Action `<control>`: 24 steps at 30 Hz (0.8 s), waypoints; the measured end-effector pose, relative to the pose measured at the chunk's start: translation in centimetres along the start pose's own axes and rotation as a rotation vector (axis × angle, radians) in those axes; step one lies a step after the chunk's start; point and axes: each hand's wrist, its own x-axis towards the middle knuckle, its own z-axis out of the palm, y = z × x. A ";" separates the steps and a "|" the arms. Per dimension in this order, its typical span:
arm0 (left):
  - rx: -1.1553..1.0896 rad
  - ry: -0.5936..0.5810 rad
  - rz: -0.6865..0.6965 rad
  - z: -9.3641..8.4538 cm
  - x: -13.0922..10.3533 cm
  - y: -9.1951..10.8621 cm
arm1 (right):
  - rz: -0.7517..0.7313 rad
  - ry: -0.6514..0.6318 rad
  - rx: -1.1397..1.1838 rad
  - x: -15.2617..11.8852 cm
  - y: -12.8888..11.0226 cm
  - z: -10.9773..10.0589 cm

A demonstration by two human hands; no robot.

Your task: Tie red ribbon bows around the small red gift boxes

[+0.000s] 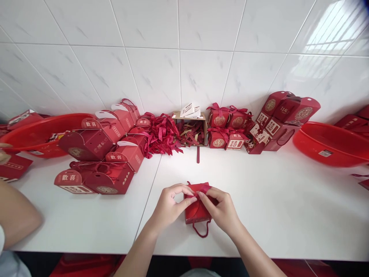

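Note:
A small red gift box (pixel 191 214) lies on the white table in front of me, its dark red cord handle (pixel 201 233) hanging toward the near edge. Above its top, my left hand (pixel 175 202) pinches a red ribbon from the left side. My right hand (pixel 218 206) pinches the same red ribbon (pixel 205 188) from the right, fingertips almost meeting those of the left. The fingers cover the middle of the ribbon, so I cannot tell how it is crossed or knotted.
Gift boxes (pixel 106 161) are stacked at left. Along the wall lie loose ribbons (pixel 163 134), a cardboard box (pixel 205 132) of strips, ribbon-tied boxes (pixel 227 127) and more stacked boxes (pixel 284 119). Red basins (pixel 331 154) stand on both sides. A co-worker's arm (pixel 20 213) rests at far left.

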 end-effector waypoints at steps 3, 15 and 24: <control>-0.020 0.018 0.000 0.8 -0.8 -0.5 | 0.058 0.080 0.079 -0.1 0.6 0.6; 0.161 0.209 0.145 2.4 -1.1 -1.5 | -0.125 0.111 -0.160 -0.6 0.9 0.5; 0.078 0.251 0.158 3.0 -0.6 -1.9 | 0.031 0.045 0.001 -0.8 1.4 0.2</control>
